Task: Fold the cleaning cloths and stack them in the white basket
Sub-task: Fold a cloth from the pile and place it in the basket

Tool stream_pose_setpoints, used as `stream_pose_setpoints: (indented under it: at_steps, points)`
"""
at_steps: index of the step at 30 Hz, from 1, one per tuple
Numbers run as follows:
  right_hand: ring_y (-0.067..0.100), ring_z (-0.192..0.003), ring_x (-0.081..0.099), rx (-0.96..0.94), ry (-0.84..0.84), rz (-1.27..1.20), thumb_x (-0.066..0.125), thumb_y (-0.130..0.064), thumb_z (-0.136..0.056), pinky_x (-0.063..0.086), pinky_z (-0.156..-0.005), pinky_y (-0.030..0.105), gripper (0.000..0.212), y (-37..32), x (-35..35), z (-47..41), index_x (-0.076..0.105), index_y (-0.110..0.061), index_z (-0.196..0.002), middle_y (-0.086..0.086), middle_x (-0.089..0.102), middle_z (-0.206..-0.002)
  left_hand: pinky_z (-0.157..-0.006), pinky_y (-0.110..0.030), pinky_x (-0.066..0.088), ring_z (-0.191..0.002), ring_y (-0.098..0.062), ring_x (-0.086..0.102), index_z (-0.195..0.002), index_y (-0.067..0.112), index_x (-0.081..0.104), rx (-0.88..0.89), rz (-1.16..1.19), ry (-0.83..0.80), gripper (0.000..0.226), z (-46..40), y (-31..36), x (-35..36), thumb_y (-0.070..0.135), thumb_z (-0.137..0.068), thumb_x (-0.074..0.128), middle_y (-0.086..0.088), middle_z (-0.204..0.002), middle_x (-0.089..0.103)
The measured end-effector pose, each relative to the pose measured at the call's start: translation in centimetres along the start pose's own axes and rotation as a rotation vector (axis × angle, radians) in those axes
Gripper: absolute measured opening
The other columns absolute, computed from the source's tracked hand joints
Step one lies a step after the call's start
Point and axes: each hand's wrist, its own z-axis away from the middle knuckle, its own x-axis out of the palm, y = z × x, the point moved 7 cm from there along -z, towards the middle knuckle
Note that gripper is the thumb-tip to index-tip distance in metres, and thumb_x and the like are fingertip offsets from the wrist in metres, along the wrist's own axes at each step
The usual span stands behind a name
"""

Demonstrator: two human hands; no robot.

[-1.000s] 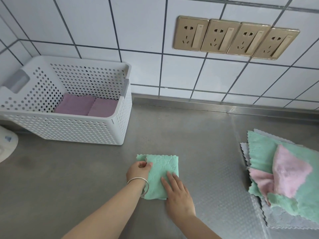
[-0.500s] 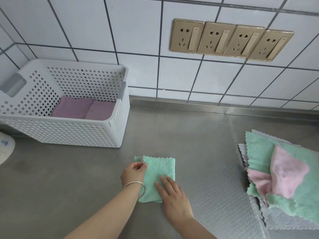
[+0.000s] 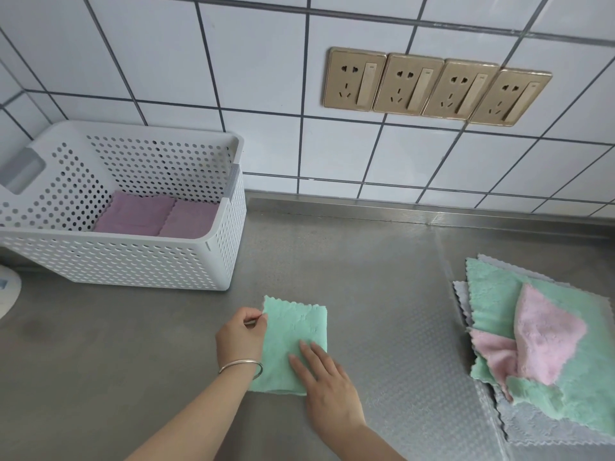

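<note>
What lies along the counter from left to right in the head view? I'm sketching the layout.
White basket holding purple cloths → left hand → folded green cloth → right hand → pile of unfolded cloths.

This looks like a home kitchen. Beyond the left hand (image 3: 241,334) runs a white tiled wall (image 3: 166,61) with dark grout, carrying a row of four gold wall sockets (image 3: 436,86) up and to its right. Both hands work on a stainless steel counter (image 3: 349,254) with a raised back lip.
</note>
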Motion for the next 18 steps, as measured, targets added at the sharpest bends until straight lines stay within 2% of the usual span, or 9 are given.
stream_pose_setpoints:
  at_steps: [3, 5, 8, 11, 15, 16, 17, 18]
  points:
    - [0.015, -0.118, 0.042, 0.000, -0.024, 0.053, 0.083, -0.030, -0.032, 0.055, -0.081, 0.028, 0.094, -0.3, 0.5, -0.3, 0.045, -0.026, -0.118, -0.003, 0.065, -0.121, -0.071, -0.021, 0.040, -0.079, -0.022, 0.065, -0.077, 0.010, 0.070, -0.036, -0.057, -0.039, 0.003, -1.3, -1.8, -0.1, 0.013, -0.078, 0.070, -0.006, -0.079, 0.072]
    - [0.016, -0.120, 0.040, -0.021, -0.015, 0.063, 0.079, -0.029, -0.040, 0.054, -0.082, 0.030, 0.085, -0.5, 0.8, -0.3, 0.045, -0.024, -0.118, -0.002, 0.065, -0.121, -0.072, -0.022, 0.040, -0.080, -0.022, 0.064, -0.079, 0.010, 0.070, -0.050, -0.079, -0.069, 0.003, -1.8, -2.7, 0.2, 0.012, -0.078, 0.069, -0.007, -0.082, 0.072]
    - [0.015, -0.121, 0.039, -0.005, 0.006, 0.058, 0.053, -0.021, -0.062, 0.054, -0.082, 0.026, 0.054, 0.2, 0.9, 0.1, 0.062, -0.024, -0.115, -0.002, 0.065, -0.121, -0.073, -0.022, 0.040, -0.078, -0.021, 0.062, -0.082, 0.010, 0.069, -0.055, -0.081, -0.116, 0.005, -1.8, -3.3, 1.0, 0.013, -0.078, 0.070, -0.007, -0.085, 0.072]
    - [0.016, -0.121, 0.044, 0.029, -0.016, 0.060, 0.033, -0.016, -0.067, 0.055, -0.081, 0.026, 0.057, 0.8, 1.5, 0.7, 0.068, -0.019, -0.112, 0.000, 0.064, -0.123, -0.073, -0.021, 0.039, -0.075, -0.018, 0.058, -0.084, 0.009, 0.069, -0.073, -0.057, -0.132, 0.008, -1.7, -3.9, 1.3, 0.013, -0.077, 0.071, -0.008, -0.086, 0.071]
    - [0.015, -0.114, 0.060, 0.029, -0.086, 0.001, 0.041, -0.032, -0.070, 0.055, -0.084, 0.027, 0.052, 0.2, 0.9, 0.9, 0.069, -0.019, -0.112, 0.000, 0.063, -0.124, -0.075, -0.020, 0.037, -0.086, -0.023, 0.063, -0.085, 0.015, 0.062, -0.109, 0.014, -0.132, 0.015, -1.8, -4.2, 1.0, 0.013, -0.075, 0.074, -0.005, -0.089, 0.067]
    - [0.014, -0.111, 0.062, 0.027, -0.084, -0.009, 0.042, -0.035, -0.070, 0.055, -0.084, 0.027, 0.051, 0.2, 0.4, 0.5, 0.070, -0.020, -0.110, -0.002, 0.065, -0.121, -0.077, -0.022, 0.039, -0.092, -0.026, 0.063, -0.090, 0.013, 0.061, -0.077, 0.046, -0.111, 0.020, -1.8, -3.9, 0.9, 0.013, -0.074, 0.074, -0.007, -0.094, 0.065]
    - [0.014, -0.109, 0.063, 0.027, -0.084, -0.010, 0.042, -0.035, -0.071, 0.054, -0.084, 0.026, 0.050, 0.3, -0.1, -0.1, 0.069, -0.021, -0.110, -0.002, 0.065, -0.120, -0.082, -0.026, 0.040, -0.098, -0.029, 0.061, -0.098, 0.010, 0.061, 0.032, 0.014, -0.066, 0.026, -1.8, -3.4, 0.7, 0.017, -0.075, 0.072, -0.010, -0.102, 0.063]
    - [0.013, -0.110, 0.062, 0.035, -0.094, 0.003, 0.041, -0.034, -0.072, 0.053, -0.084, 0.027, 0.050, 0.5, -0.5, -0.8, 0.068, -0.020, -0.112, -0.002, 0.065, -0.121, -0.089, -0.032, 0.039, -0.106, -0.031, 0.057, -0.106, 0.008, 0.059, 0.207, -0.114, -0.038, 0.035, -1.5, -2.4, 0.8, 0.026, -0.078, 0.067, -0.014, -0.111, 0.060]
